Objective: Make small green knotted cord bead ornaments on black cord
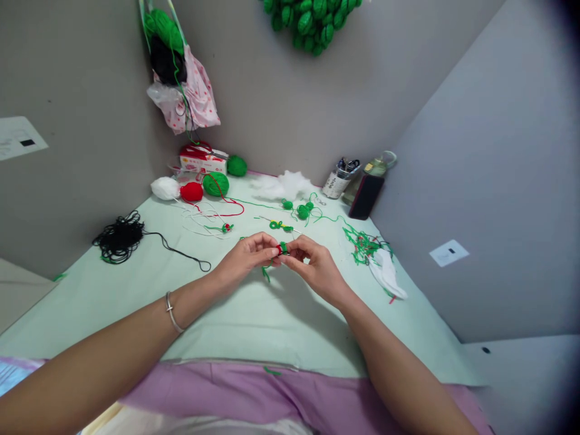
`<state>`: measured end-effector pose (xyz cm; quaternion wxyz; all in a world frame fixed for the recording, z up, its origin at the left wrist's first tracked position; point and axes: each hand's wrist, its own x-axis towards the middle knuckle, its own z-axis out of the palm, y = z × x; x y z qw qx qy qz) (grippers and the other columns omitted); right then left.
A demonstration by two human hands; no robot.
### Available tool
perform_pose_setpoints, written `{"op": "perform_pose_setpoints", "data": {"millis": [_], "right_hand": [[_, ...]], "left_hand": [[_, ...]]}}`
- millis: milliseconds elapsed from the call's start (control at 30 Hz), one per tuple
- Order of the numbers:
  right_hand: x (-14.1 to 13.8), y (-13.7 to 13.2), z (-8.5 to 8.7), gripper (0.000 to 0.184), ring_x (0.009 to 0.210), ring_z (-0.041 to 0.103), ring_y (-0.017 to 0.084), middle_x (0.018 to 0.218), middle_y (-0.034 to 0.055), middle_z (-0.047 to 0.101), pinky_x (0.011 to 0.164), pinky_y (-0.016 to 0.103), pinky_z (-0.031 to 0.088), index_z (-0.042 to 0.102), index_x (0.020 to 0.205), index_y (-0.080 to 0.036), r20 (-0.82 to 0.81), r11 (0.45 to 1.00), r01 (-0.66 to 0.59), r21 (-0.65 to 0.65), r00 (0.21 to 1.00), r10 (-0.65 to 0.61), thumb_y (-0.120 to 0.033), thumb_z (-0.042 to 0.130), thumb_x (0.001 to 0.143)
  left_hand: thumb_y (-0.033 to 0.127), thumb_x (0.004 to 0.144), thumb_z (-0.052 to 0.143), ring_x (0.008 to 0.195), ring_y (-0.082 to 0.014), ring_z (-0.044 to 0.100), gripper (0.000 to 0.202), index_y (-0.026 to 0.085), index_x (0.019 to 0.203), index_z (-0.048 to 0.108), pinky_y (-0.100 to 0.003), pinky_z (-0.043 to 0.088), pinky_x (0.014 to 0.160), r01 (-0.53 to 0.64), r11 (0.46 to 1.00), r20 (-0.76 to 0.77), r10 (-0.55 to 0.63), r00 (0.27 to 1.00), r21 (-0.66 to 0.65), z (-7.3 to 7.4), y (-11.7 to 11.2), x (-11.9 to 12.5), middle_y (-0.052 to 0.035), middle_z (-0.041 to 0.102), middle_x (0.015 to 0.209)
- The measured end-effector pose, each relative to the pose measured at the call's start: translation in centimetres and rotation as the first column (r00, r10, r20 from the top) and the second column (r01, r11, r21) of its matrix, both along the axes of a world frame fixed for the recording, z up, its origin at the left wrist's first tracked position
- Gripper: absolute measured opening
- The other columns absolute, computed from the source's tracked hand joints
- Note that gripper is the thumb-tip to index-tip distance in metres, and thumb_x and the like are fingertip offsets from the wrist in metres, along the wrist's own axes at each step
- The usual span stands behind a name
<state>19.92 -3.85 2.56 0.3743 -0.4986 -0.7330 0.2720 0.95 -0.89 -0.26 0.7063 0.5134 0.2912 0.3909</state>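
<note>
Between my two hands, over the middle of the table, is a small red and green crocheted piece (283, 248). My left hand (254, 254) pinches its red side, and a green yarn tail (266, 275) hangs below. My right hand (315, 263) has thumb and forefinger closed at the green side; a thin metal shaft, perhaps a crochet hook, shows just above these fingers. Much of the piece is hidden by the fingertips. Just beyond lie a green and yellow crocheted strip (281, 226) and a small red and green piece (226, 228).
Yarn balls in white (165, 188), red (191, 192) and green (215, 184) sit back left, near red-handled scissors (199, 148) on a box. Black yarn (120, 237) lies left. White stuffing (290, 184), a pen cup (338, 181), a phone (367, 197) and yarn scraps (362, 244) are behind and right.
</note>
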Motion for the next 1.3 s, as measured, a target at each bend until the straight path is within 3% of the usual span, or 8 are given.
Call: {"op": "perform_pose_setpoints", "data": {"millis": [167, 367, 567, 700, 833, 1033, 1133, 1300], "right_hand": [[-0.1, 0.0, -0.1, 0.008, 0.066, 0.051, 0.011, 0.076, 0.0, 0.055, 0.059, 0.024, 0.038, 0.067, 0.081, -0.018, -0.007, 1.0, 0.005, 0.02, 1.0, -0.005, -0.024, 0.064, 0.086], [0.3, 0.2, 0.1, 0.015, 0.065, 0.049, 0.011, 0.074, 0.0004, 0.057, 0.06, 0.026, 0.037, 0.069, 0.08, -0.018, -0.077, 1.0, 0.024, -0.01, 0.997, -0.025, -0.029, 0.063, 0.088], [0.6, -0.2, 0.9, 0.019, 0.065, 0.048, 0.012, 0.07, 0.0, 0.053, 0.06, 0.026, 0.038, 0.069, 0.076, -0.019, -0.211, 0.993, -0.12, 0.02, 0.97, 0.122, -0.033, 0.065, 0.088], [0.8, -0.1, 0.6, 0.023, 0.065, 0.051, 0.011, 0.077, 0.0008, 0.056, 0.063, 0.026, 0.043, 0.067, 0.105, -0.02, -0.221, 0.993, -0.11, -0.043, 0.97, 0.098, -0.035, 0.05, 0.097], [0.8, -0.1, 0.2, 0.033, 0.065, 0.049, 0.011, 0.075, -0.0018, 0.054, 0.065, 0.026, 0.043, 0.05, 0.132, -0.023, -0.103, 0.996, -0.008, 0.084, 0.995, 0.017, -0.026, 0.043, 0.099], [0.2, -0.8, 0.3, 0.013, 0.067, 0.051, 0.012, 0.079, 0.0022, 0.057, 0.062, 0.025, 0.04, 0.063, 0.089, -0.021, 0.123, 0.945, 0.033, 0.325, 0.989, -0.076, -0.022, 0.052, 0.095], [0.0, -1.0, 0.2, 0.013, 0.066, 0.051, 0.012, 0.079, 0.0032, 0.055, 0.06, 0.026, 0.039, 0.066, 0.089, -0.021, 0.204, 0.897, 0.037, 0.44, 0.969, -0.14, -0.021, 0.055, 0.094], [-0.1, -0.9, 0.0, 0.013, 0.062, 0.05, 0.012, 0.072, 0.0015, 0.054, 0.058, 0.025, 0.038, 0.066, 0.087, -0.019, 0.277, 0.881, 0.007, 0.474, 0.948, -0.156, -0.019, 0.055, 0.093]], "left_hand": [[0.034, 0.08, 0.073, 0.079, -0.0136, 0.065, 0.024, 0.019, 0.094, 0.061, -0.033, 0.049, 0.087, 0.011, 1.0, 0.021, -0.011, 1.0, -0.005, -0.1, -0.1, 0.2, 0.0007, 0.064, 0.083], [0.032, 0.077, 0.074, 0.076, -0.0146, 0.067, 0.023, 0.017, 0.087, 0.058, -0.033, 0.051, 0.082, -0.028, 0.999, -0.017, 0.028, 0.999, -0.034, 0.4, 0.0, 0.1, 0.0018, 0.062, 0.078], [0.03, 0.077, 0.073, 0.074, -0.0151, 0.065, 0.023, 0.016, 0.083, 0.056, -0.035, 0.052, 0.083, -0.08, 0.996, -0.005, 0.08, 0.997, -0.043, 1.2, -0.1, -0.1, 0.0008, 0.062, 0.073], [0.028, 0.078, 0.073, 0.078, -0.0143, 0.065, 0.021, 0.016, 0.082, 0.056, -0.031, 0.051, 0.082, -0.07, 0.995, 0.056, 0.075, 0.996, -0.075, 1.2, -0.1, -0.2, 0.0007, 0.062, 0.077], [0.025, 0.076, 0.074, 0.078, -0.0133, 0.066, 0.023, 0.016, 0.089, 0.057, -0.03, 0.05, 0.082, -0.094, 0.989, 0.117, 0.107, 0.987, -0.112, 1.1, 0.1, -0.3, 0.002, 0.062, 0.08], [0.026, 0.077, 0.074, 0.08, -0.0137, 0.067, 0.023, 0.018, 0.094, 0.059, -0.03, 0.05, 0.085, -0.083, 0.992, 0.129, 0.094, 0.987, -0.092, 0.9, 0.1, -0.4, 0.0012, 0.064, 0.084], [0.026, 0.078, 0.074, 0.082, -0.0141, 0.067, 0.023, 0.019, 0.094, 0.059, -0.03, 0.05, 0.084, -0.086, 0.993, 0.121, 0.095, 0.988, -0.08, 0.8, 0.2, -0.4, 0.0018, 0.064, 0.084], [0.027, 0.077, 0.075, 0.083, -0.0136, 0.067, 0.024, 0.019, 0.093, 0.059, -0.03, 0.049, 0.084, -0.094, 0.993, 0.103, 0.101, 0.99, -0.071, 0.7, 0.1, -0.3, 0.0023, 0.063, 0.084]]}}
